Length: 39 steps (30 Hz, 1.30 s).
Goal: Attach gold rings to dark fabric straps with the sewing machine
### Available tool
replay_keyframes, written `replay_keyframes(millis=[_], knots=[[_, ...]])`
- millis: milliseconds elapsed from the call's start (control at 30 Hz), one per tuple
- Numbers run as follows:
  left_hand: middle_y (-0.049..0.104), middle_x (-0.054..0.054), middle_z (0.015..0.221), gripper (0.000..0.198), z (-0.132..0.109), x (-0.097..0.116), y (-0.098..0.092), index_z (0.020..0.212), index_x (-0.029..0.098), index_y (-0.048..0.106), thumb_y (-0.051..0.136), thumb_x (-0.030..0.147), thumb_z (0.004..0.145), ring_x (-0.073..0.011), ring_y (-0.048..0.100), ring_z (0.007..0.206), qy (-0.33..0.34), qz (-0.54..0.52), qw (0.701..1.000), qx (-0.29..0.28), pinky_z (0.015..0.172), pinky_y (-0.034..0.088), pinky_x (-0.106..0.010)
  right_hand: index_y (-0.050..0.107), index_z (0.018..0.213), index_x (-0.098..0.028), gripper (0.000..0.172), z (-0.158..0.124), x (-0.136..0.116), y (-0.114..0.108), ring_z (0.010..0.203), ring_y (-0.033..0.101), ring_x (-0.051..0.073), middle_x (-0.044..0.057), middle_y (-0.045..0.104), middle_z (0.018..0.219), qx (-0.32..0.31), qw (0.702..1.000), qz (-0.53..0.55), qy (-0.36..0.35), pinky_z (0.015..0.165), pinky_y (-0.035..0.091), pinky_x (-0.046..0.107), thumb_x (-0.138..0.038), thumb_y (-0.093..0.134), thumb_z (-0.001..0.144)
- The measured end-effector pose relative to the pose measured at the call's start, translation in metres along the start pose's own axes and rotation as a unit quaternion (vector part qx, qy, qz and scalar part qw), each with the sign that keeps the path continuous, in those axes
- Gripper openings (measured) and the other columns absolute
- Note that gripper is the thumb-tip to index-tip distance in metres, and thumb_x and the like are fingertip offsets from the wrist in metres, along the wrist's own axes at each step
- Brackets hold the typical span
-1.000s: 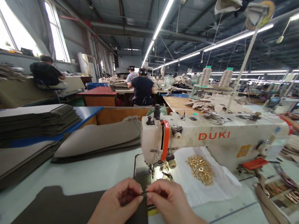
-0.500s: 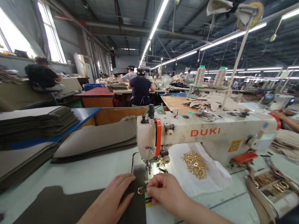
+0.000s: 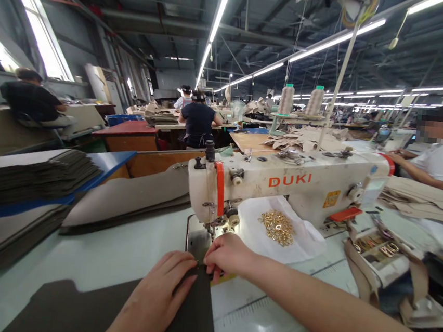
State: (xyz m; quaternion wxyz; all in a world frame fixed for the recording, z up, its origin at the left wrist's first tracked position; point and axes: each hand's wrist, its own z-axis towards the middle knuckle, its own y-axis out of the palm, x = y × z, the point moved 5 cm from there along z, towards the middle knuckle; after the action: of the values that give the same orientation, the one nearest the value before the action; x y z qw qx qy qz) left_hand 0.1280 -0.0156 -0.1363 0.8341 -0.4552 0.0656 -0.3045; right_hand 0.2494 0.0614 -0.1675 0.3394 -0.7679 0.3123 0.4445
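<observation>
Pale worktable (image 3: 119, 255) under strip lights (image 3: 221, 9), sewing machine (image 3: 252, 175) across your front. Dark panel (image 3: 86, 304) lies flat, near side of machine. Left hand (image 3: 157, 287) rests on it, palm down, thumb spread from fingers, probably steadying sheet. Right hand (image 3: 227, 255) sits just beside, forearm slanting long across table, thumb and fingertips apparently pinching small tab (image 3: 200, 263) over panel; detail mostly hidden. Brass rings (image 3: 278, 228) heaped on white cloth (image 3: 310, 243), likely for easy reach without scattering.

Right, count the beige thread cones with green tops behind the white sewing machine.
2: the left cone and, beside it, the right cone nearer the pale upright pole. Others may be hidden.
</observation>
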Motion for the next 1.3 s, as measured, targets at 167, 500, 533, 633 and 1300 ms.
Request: replay_keyframes(millis=[167, 500, 533, 633, 1300], knots=[[0.066, -0.003, 0.075, 0.026, 0.015, 0.013, 0.004, 0.079, 0.020, 0.061, 0.039, 0.014, 0.090, -0.0177, 0.063, 0.071, 0.061, 0.010, 0.998, 0.006, 0.067, 0.055, -0.029, 0.054, 0.048, -0.017, 0.019, 0.000, -0.006, 0.000, 0.041, 0.060, 0.012, -0.001, 0.060, 0.045, -0.014, 0.999, -0.040, 0.004, 0.039, 0.042, 0.017, -0.011, 0.055, 0.066], [0.064, -0.004, 0.071, 0.025, 0.016, 0.005, 0.017, 0.073, 0.020, 0.057, 0.038, 0.016, 0.088, -0.0185, 0.061, 0.068, 0.022, 0.018, 0.999, -0.018, 0.064, 0.053, -0.030, 0.057, 0.052, -0.016, 0.021, -0.003, -0.015, -0.005, 0.042, 0.061, 0.013, 0.000, 0.062, 0.050, -0.011, 0.991, -0.132, -0.035, 0.044, 0.046, 0.021, -0.011, 0.052, 0.073], [0.064, -0.004, 0.072, 0.025, 0.016, 0.005, 0.017, 0.074, 0.020, 0.058, 0.038, 0.016, 0.088, -0.0188, 0.061, 0.069, 0.023, 0.016, 0.999, -0.019, 0.065, 0.053, -0.031, 0.059, 0.055, -0.016, 0.022, -0.004, -0.014, -0.006, 0.043, 0.061, 0.014, 0.000, 0.063, 0.052, -0.002, 0.988, -0.147, -0.050, 0.046, 0.046, 0.022, -0.011, 0.051, 0.074], [0.066, -0.005, 0.076, 0.024, 0.017, 0.005, 0.016, 0.078, 0.020, 0.059, 0.038, 0.015, 0.087, -0.0192, 0.063, 0.072, 0.019, 0.010, 0.999, -0.024, 0.069, 0.054, -0.032, 0.066, 0.069, -0.015, 0.020, -0.014, -0.012, -0.011, 0.058, 0.065, 0.017, 0.003, 0.066, 0.063, 0.054, 0.970, -0.207, -0.117, 0.058, 0.048, 0.026, -0.012, 0.049, 0.079], [0.066, -0.004, 0.076, 0.023, 0.017, 0.007, 0.017, 0.078, 0.019, 0.059, 0.039, 0.012, 0.089, -0.0183, 0.063, 0.071, 0.030, 0.006, 1.000, 0.003, 0.068, 0.053, -0.031, 0.061, 0.079, -0.017, 0.014, -0.047, 0.002, 0.004, 0.077, 0.050, 0.019, 0.004, 0.058, 0.077, 0.134, 0.749, -0.498, -0.415, 0.073, 0.041, 0.029, -0.013, 0.050, 0.087]])
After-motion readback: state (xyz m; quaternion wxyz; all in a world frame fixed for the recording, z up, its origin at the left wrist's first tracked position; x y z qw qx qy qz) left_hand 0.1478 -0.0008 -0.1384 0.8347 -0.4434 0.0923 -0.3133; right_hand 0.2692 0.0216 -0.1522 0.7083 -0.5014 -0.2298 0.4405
